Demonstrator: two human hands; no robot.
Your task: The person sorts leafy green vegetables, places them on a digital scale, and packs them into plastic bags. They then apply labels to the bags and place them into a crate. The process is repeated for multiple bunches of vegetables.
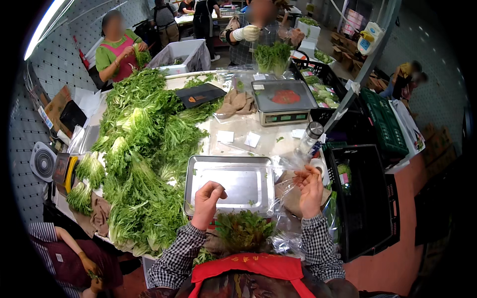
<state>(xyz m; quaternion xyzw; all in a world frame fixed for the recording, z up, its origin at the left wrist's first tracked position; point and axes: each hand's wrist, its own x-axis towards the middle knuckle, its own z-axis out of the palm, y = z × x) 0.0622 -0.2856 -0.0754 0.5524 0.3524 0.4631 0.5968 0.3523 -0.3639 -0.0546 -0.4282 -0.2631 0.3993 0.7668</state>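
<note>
My left hand [208, 203] hovers over the near left part of a shallow metal tray [231, 190], fingers curled in with nothing visible in them. Right of the tray, my right hand [310, 192] has its fingers bent against clear plastic film [285, 192]; whether they grip it is hard to see. Between my forearms, close to my body, stands a bunch of leafy greens [244, 229], darker than the rest. The tray holds only a few leaf scraps. A big heap of frisée-like greens [149, 145] covers the table left of the tray.
Beyond the tray are a digital scale [283, 98], brown cloth gloves [236, 104] and a lidded clear bottle [311, 136]. Black crates [357, 201] stand at the right, beside a metal post [357, 70]. Co-workers handle greens across the table, one holding a filled clear bag [273, 57].
</note>
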